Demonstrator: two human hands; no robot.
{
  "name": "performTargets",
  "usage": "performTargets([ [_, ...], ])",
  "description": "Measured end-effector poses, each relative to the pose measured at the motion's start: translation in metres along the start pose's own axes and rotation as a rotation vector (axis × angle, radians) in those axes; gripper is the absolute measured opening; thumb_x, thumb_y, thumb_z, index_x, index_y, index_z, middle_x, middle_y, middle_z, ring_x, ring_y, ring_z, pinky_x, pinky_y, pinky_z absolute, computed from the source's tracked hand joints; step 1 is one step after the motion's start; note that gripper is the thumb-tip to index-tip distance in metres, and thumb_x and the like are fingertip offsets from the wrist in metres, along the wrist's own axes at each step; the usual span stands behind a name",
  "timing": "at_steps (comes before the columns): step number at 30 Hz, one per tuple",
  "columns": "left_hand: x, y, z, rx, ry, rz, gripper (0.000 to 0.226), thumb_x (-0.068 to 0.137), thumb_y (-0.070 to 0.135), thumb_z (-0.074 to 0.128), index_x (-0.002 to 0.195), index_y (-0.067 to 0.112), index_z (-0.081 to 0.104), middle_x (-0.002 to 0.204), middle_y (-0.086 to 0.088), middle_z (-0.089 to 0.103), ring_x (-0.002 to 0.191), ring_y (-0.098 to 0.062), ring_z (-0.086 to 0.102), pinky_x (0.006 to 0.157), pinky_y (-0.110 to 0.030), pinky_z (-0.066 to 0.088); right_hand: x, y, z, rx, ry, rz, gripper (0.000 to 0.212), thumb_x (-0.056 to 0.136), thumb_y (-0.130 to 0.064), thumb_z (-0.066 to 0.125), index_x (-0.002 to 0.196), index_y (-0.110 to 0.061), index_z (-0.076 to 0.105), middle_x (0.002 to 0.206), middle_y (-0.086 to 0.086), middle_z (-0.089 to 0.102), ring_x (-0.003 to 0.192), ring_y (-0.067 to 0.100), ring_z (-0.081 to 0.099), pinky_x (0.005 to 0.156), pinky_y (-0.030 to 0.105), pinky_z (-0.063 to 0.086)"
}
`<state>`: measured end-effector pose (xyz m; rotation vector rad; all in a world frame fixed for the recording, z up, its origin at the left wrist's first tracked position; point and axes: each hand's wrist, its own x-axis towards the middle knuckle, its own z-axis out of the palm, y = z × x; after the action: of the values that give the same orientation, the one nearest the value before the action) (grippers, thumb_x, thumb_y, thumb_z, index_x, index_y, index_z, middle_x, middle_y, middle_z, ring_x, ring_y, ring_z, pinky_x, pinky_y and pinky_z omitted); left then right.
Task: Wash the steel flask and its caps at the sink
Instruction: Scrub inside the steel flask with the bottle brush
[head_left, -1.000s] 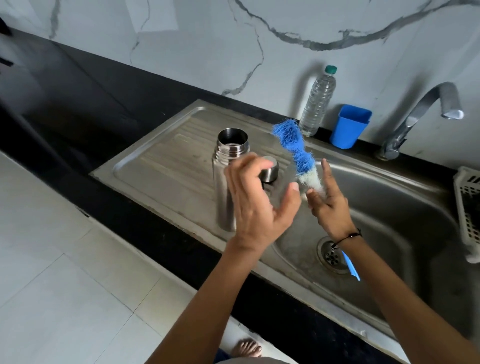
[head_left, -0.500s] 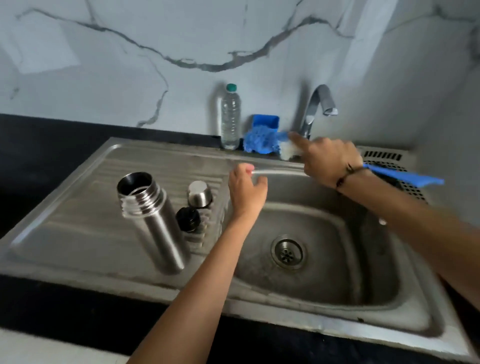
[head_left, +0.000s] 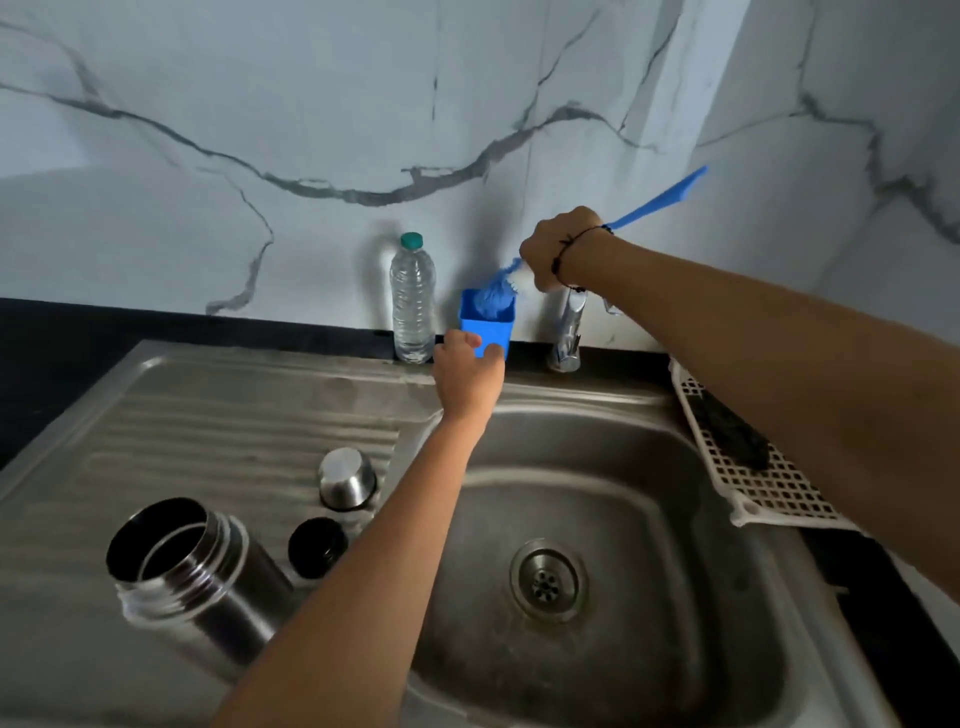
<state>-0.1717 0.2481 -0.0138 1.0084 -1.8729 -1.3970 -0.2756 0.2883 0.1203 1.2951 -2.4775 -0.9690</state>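
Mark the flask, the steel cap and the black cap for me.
flask (head_left: 208, 587): head view, on its steel side below the open mouth.
steel cap (head_left: 347, 478): head view, on its rounded steel top.
black cap (head_left: 317, 546): head view, on its dark top.

Sink basin (head_left: 649, 519) lies open to my grip; flask (head_left: 197, 577) and two caps (head_left: 347, 478) crowd the drainboard (head_left: 208, 431).

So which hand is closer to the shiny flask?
Left. The left hand grips the blue cup, beyond the steel flask; the right hand, holding the brush, is higher and farther right.
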Motion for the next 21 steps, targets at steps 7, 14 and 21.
performTargets([
  [7,0.017,-0.016,0.008,-0.042,0.013,-0.043,0.017,0.084,0.009,0.056,0.100,0.006,0.056,0.107,-0.013,0.060,0.102,-0.028,0.056,0.092,-0.043,0.046,0.052,-0.007,0.016,0.010,-0.088,-0.056,0.006,0.087,-0.009,0.045,0.092,-0.010,0.046,0.074,0.005,0.042,0.082,0.029,0.049,0.074,0.037,0.039],
  [14,0.018,-0.030,0.017,-0.106,0.003,-0.097,0.011,0.082,0.008,0.055,0.092,0.012,0.051,0.107,-0.013,0.059,0.099,-0.026,0.057,0.091,-0.042,0.046,0.077,-0.019,0.033,-0.012,-0.200,-0.056,0.011,0.085,-0.008,0.045,0.093,-0.007,0.053,0.084,0.007,0.051,0.085,0.030,0.056,0.068,0.035,0.039],
  [21,0.017,-0.043,0.022,-0.082,-0.008,-0.100,0.009,0.082,0.008,0.056,0.090,0.012,0.052,0.102,-0.014,0.060,0.097,-0.028,0.057,0.088,-0.043,0.048,0.085,-0.031,0.038,-0.093,-0.245,0.044,0.016,0.088,-0.015,0.046,0.095,-0.003,0.054,0.088,0.014,0.056,0.065,0.031,0.051,0.072,0.040,0.041],
])
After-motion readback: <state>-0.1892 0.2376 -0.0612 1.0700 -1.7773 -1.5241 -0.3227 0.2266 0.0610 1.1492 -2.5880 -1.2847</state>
